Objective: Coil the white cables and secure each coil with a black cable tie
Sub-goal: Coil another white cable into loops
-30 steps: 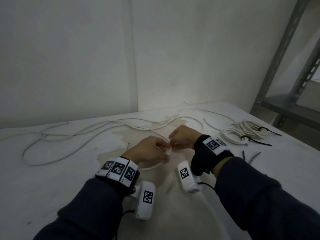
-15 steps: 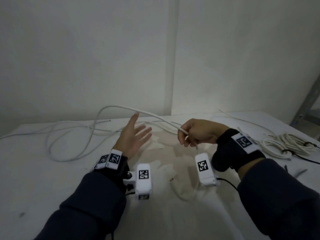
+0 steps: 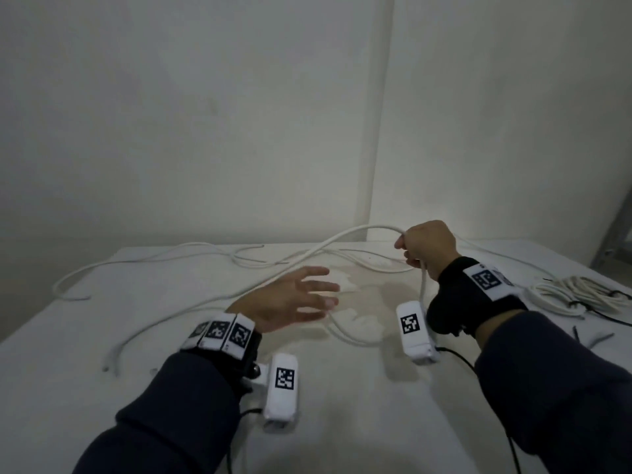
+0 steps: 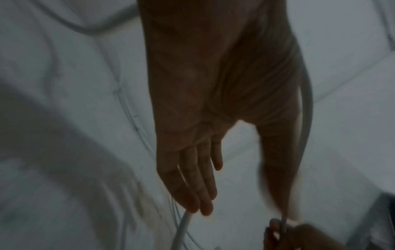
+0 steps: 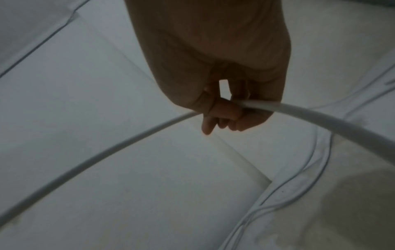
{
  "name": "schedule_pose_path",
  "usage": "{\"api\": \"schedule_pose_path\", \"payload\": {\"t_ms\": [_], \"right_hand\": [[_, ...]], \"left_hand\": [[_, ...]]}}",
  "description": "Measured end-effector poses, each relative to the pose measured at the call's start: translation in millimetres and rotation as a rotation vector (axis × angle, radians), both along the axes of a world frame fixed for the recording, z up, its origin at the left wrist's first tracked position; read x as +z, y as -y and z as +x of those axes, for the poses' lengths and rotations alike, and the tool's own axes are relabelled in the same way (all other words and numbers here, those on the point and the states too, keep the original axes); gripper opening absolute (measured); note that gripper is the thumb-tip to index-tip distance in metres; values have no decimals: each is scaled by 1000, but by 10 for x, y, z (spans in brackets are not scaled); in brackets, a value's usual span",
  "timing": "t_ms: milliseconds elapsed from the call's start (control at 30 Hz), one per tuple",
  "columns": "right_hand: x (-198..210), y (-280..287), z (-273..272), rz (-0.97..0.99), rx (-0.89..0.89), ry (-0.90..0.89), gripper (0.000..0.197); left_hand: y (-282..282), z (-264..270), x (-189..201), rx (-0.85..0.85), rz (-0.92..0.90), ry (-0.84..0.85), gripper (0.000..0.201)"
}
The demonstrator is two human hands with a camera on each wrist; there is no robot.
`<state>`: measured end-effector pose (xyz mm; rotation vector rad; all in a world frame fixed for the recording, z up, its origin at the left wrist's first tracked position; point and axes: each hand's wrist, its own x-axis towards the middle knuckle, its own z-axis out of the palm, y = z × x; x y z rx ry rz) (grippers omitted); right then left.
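A long white cable [image 3: 345,237] snakes loosely over the white table [image 3: 342,432]. My right hand [image 3: 415,249] is raised above the table's back right and grips this cable in curled fingers; the right wrist view shows the cable [image 5: 320,119] pinched between thumb and fingers [image 5: 229,108]. From the fist one part arcs left and down to the table, and another hangs down in a loop [image 3: 354,336]. My left hand [image 3: 325,294] hovers open, fingers spread, left of and below the right hand. It holds nothing; the cable [image 4: 306,118] runs just behind its thumb.
A finished white coil [image 3: 581,294] bound with black ties lies at the right edge. Loose black cable ties [image 3: 593,338] lie in front of it. More slack cable [image 3: 143,265] loops across the back left. A metal shelf post [image 3: 619,230] stands at far right.
A second ago both hands held the cable together low on the table. The left hand let go and opened; the right hand has lifted the cable up and to the right.
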<state>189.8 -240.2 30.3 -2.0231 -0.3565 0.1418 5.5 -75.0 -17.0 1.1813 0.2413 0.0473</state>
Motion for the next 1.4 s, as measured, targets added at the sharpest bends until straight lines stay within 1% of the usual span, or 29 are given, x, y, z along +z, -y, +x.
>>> {"api": "schedule_pose_path", "payload": {"t_ms": [33,67,100,167,233,267,300,367,433,500,533,633,700,767,800,900,933,967,1000,1033,1067,1133,1167,1200,1233,1267,1333,1367,1400], "right_hand": [[-10,-13,-35,5,-16,18,23],[-27,-25,-51,-29,-40,51,23],[-45,-23,-91,-66,-72,102,22],[-58,-3,-151,-133,-150,158,20],[-70,35,-188,-204,-200,137,27],[-74,57,-227,-291,-236,119,32],[-85,84,-251,-370,-276,107,38],[-82,96,-299,-361,-277,34,45],[-85,77,-358,-106,-144,-109,43],[-56,54,-439,171,-40,-263,22],[-36,51,-456,286,-5,-295,13],[58,26,-459,690,130,-379,20],[122,12,-465,860,161,-416,21],[138,-32,-463,881,133,-392,9],[107,-60,-446,838,98,-366,11],[-65,-192,-477,603,35,-358,23],[-135,-238,-497,568,37,-371,23],[-199,-287,-505,592,41,-389,21],[-244,-335,-510,660,34,-408,19],[-278,-383,-511,763,29,-437,19],[-300,-435,-526,878,31,-472,19],[-332,-541,-578,1103,30,-546,22],[-346,-590,-622,1191,29,-580,24],[-357,-631,-673,1264,31,-620,26],[-377,-664,-722,1320,35,-662,27],[-393,-678,-784,1348,42,-704,27],[-459,-659,-892,1305,41,-771,25],[-511,-630,-935,1249,34,-795,24],[-563,-589,-969,1201,30,-812,24]], "left_hand": [[-23,-61,-85,1,-91,66,66],[-22,-146,-119,52,-247,144,64],[-47,-233,-99,159,-415,234,53],[-174,-326,-36,469,-787,325,28],[-328,-405,11,713,-1056,325,18],[-394,-414,28,782,-1061,279,22],[-442,-422,69,816,-947,204,26],[-467,-384,179,815,-519,95,27],[-442,-345,290,744,-112,50,22],[-435,-361,389,589,179,27,19],[-457,-382,431,508,301,11,21],[-590,-404,498,355,558,21,27],[-694,-389,506,366,669,55,30],[-810,-352,472,438,751,23,35],[-871,-327,434,462,811,-35,41],[-992,-271,265,462,1087,-394,73],[-952,-287,242,503,1121,-429,73],[-882,-325,248,529,1124,-395,63],[-795,-374,260,502,1058,-309,47],[-676,-420,257,388,922,-255,37],[-527,-475,238,185,776,-271,38],[-220,-556,155,-276,556,-365,60],[-127,-533,70,-413,455,-388,70],[-58,-495,-15,-432,350,-388,76],[-33,-443,-98,-338,231,-365,75],[-18,-390,-160,-165,101,-297,67],[-65,-289,-243,176,-161,-59,36],[-101,-262,-258,303,-283,53,23],[-142,-248,-263,396,-377,136,15]]}}
